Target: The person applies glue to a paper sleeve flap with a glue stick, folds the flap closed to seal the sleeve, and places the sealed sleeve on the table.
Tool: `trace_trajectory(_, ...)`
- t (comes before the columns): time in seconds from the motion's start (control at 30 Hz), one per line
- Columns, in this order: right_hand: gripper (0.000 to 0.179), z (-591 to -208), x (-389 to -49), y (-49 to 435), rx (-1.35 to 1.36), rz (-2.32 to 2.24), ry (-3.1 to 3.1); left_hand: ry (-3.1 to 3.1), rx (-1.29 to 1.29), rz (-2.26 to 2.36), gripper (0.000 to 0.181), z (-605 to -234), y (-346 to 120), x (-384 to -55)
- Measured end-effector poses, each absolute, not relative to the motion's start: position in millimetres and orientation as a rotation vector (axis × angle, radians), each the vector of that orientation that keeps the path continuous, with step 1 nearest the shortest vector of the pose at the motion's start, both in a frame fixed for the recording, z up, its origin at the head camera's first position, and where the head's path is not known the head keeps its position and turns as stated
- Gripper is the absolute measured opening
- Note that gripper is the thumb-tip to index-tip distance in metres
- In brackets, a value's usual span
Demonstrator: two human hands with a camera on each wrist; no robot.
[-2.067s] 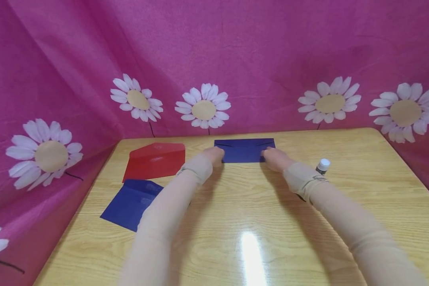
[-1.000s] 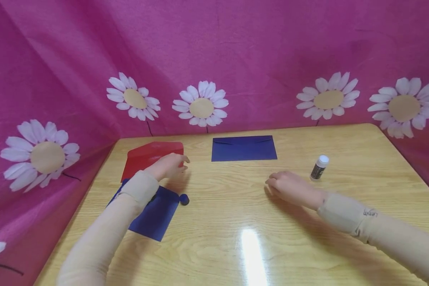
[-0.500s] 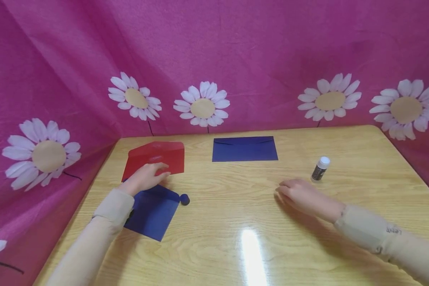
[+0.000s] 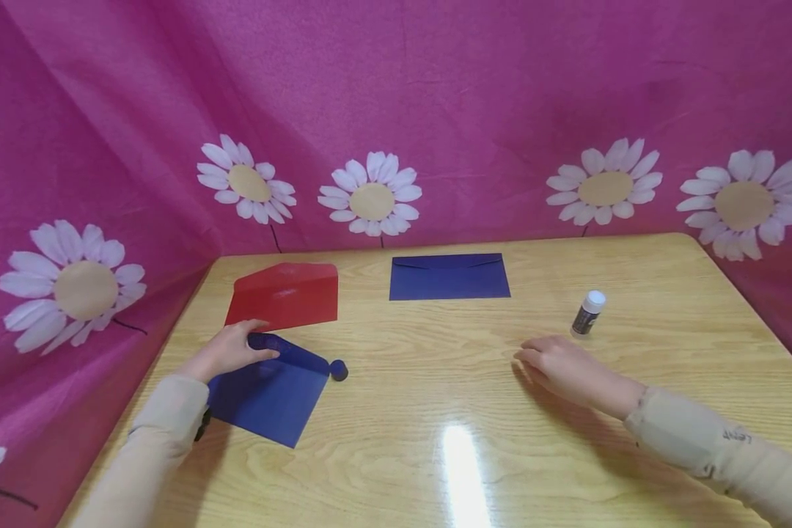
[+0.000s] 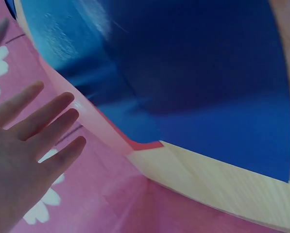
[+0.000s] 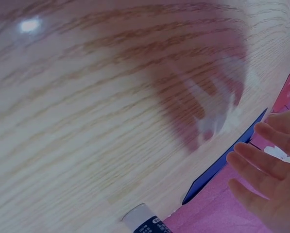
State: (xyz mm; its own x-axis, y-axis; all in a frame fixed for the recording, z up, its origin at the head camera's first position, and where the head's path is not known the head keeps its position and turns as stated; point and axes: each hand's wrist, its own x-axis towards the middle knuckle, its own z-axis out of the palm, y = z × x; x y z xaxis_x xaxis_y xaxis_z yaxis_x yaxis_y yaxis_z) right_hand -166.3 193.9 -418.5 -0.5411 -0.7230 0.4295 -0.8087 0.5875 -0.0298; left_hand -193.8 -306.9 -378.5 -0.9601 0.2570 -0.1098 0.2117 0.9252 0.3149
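The left hand [image 4: 227,352] hides the upper left part of the nearer blue envelope [image 4: 270,396], which lies with its flap raised on the left of the surface [image 4: 402,411]; the left wrist view cuts that envelope off at the top. Whether the fingertips touch it or the red envelope [image 4: 290,293] just beyond cannot be told. The small dark cylinder [image 4: 339,370] at the flap's right corner is too plain to identify, and the lettering on the right sleeve [image 4: 719,433] is too small to read. In the right wrist view, the lower edge crops the glue stick [image 4: 588,313].

The left grip is wide, thumb well away from the spread fingers, with nothing in it. The right hand [image 4: 570,370] lies near the glue stick, fingers loosely extended, its grip holding nothing; contact with the surface is unclear. The far blue envelope [image 4: 450,277] lies at the back, flap down.
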Motion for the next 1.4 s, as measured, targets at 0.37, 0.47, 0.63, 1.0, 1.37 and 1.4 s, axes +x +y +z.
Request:
trace_trajectory(0.37,0.018,-416.4,-163.0,194.3,1.212,0.303,-2.518,3.033,0.484,0.38,0.035,-393.5,-324.2,-197.6)
trace_trajectory(0.47,0.018,-417.5,-163.2,195.1,1.216,0.306,-2.511,3.069,0.512,0.331,0.031,-397.9,-325.3,-199.5)
trace_trajectory(0.63,0.019,-419.1,-163.3,196.7,1.227,0.313,-2.483,3.131,0.516,0.287,0.03,-409.1,-332.2,-206.5)
trace_trajectory(1.0,0.018,-418.8,-163.2,197.9,1.227,0.335,-2.518,3.236,0.722,0.291,0.019,-452.5,-374.1,-233.5)
trace_trajectory(1.37,0.018,-419.4,-163.5,197.2,1.232,0.321,-2.54,3.245,0.586,0.248,0.021,-395.2,-343.9,-192.4)
trace_trajectory(1.4,0.018,-419.3,-163.4,197.2,1.232,0.321,-2.544,3.243,0.584,0.259,0.021,-393.4,-344.3,-191.7)
